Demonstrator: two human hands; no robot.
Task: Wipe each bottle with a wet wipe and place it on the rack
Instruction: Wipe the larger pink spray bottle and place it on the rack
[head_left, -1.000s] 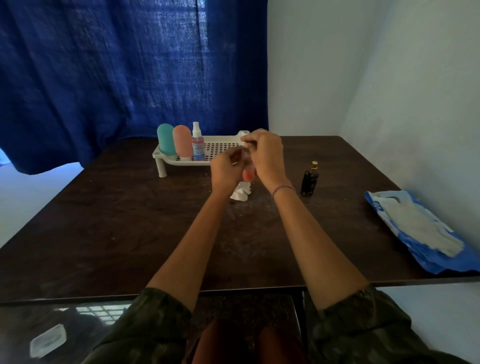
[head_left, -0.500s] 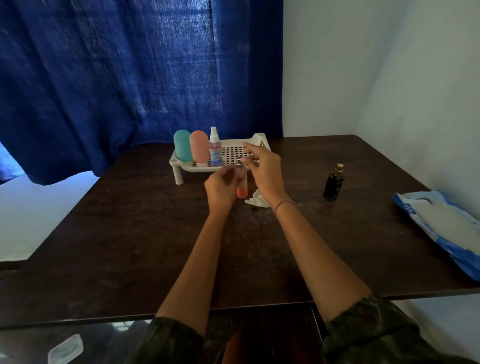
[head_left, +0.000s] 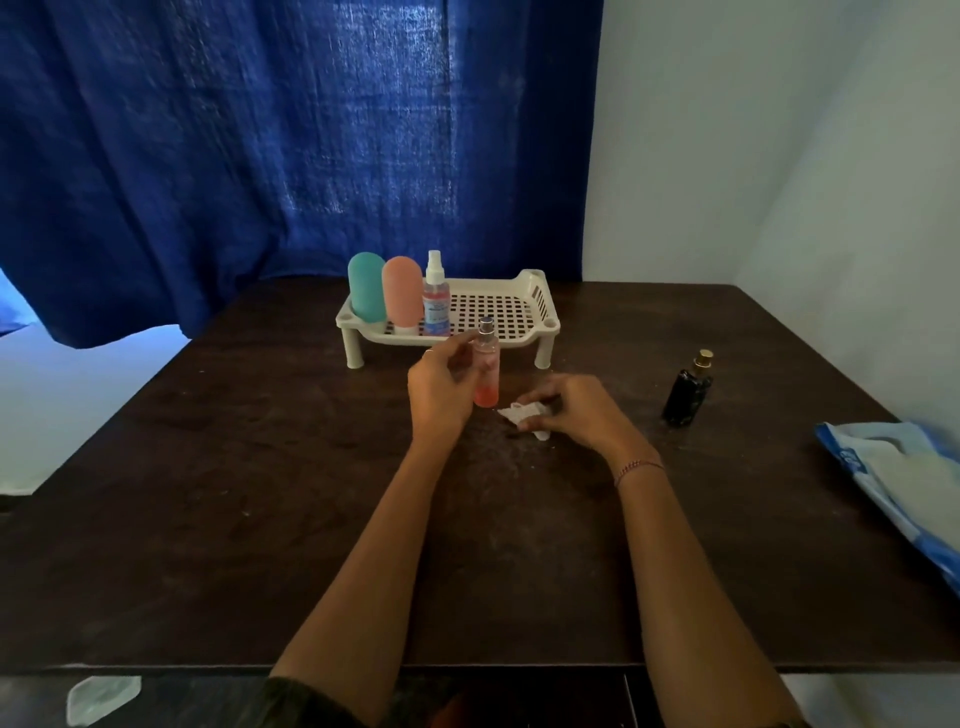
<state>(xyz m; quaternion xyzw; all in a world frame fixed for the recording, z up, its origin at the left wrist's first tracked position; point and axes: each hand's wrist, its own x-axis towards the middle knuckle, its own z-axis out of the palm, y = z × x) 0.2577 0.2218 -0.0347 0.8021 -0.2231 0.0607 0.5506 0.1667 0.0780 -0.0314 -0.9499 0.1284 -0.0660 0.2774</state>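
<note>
Dark brown wooden table (head_left: 208, 519), top scuffed w/ pale smears near centre. Deep blue woven curtain (head_left: 234, 156) hangs behind far edge & far-left corner, daylight glowing thru the cloth. Plain white back wall (head_left: 675, 156) meets white right-side wall (head_left: 883, 218) beyond far-right corner. Pale floor (head_left: 67, 405) off left edge.

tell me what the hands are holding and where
The left hand grips the pink spray bottle by its body, below the cap; the right hand pinches the crumpled wet wipe.

No legible text; spray bottle (head_left: 436, 306) label and wipes pack (head_left: 852, 460) print too blurred.
</note>
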